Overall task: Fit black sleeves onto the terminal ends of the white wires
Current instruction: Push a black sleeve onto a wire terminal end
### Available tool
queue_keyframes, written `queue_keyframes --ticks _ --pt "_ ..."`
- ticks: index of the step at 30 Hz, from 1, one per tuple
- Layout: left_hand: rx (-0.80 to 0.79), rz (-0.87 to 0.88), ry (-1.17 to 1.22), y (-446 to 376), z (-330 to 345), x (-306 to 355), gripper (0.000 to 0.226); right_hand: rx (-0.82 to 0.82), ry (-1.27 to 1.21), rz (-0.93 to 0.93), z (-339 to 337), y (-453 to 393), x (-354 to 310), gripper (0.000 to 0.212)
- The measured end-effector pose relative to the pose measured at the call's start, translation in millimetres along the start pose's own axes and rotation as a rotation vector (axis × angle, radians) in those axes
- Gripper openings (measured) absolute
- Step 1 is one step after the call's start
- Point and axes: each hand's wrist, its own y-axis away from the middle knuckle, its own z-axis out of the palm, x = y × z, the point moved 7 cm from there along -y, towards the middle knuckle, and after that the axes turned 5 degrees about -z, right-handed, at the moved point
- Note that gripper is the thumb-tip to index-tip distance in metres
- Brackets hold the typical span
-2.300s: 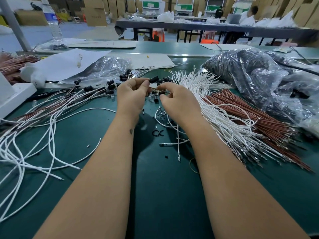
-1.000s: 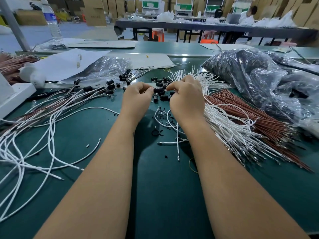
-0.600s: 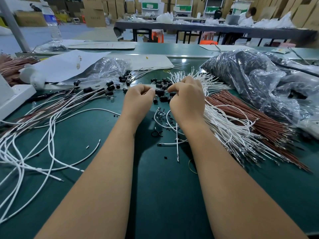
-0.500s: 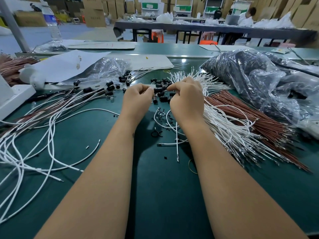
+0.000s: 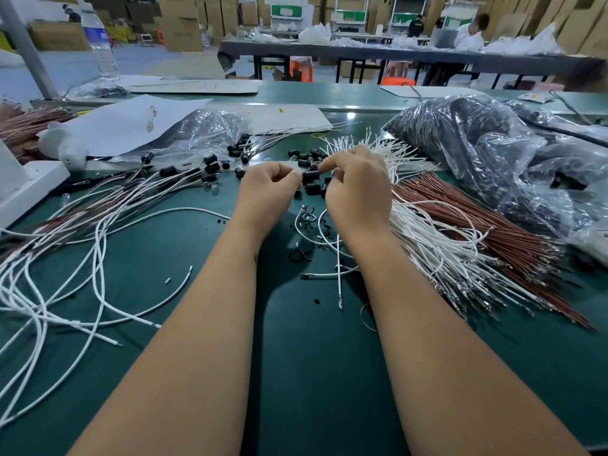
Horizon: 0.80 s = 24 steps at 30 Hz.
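Fingers of the right hand are curled and pinched onto a black sleeve, which is held just above the green table in the gap between the two hands. Fingers of the left hand are also curled inward, with the thumb and forefinger pressed together at the sleeve's left end; a small pale tip is seen there, but whether a wire is gripped cannot be told. The two hands are nearly touching, knuckles facing up.

Directly beyond and below the held sleeve, a scatter of loose black sleeves is spread on the table. To the right, just beside the right hand, a large fanned bundle of white wires is laid with its metal terminal ends toward the near edge. A bundle of brown wires is laid alongside it, farther right. To the left, a tangle of finished wires capped with black sleeves is stretched across the table. A crumpled clear plastic bag is seen beyond them, and a large bag of dark parts is set at far right. A water bottle stands upright at far left.
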Motion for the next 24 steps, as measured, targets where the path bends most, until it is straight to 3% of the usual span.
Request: queue_keyframes --ticks 7,14,24 --pt "0.023 -0.029 0.072 0.4 -4.3 0.5 0.022 -0.049 -0.141 0.027 6.5 0.9 -0.1 0.034" --pt "-0.006 -0.031 0.071 1.2 -2.7 0.9 0.015 -0.118 -0.155 0.002 11.4 3.7 -3.2 0.047" --pt "0.005 0.083 0.067 4.5 -4.5 11.9 0.012 -0.135 -0.157 -0.02 13.7 3.3 -7.4 0.035"
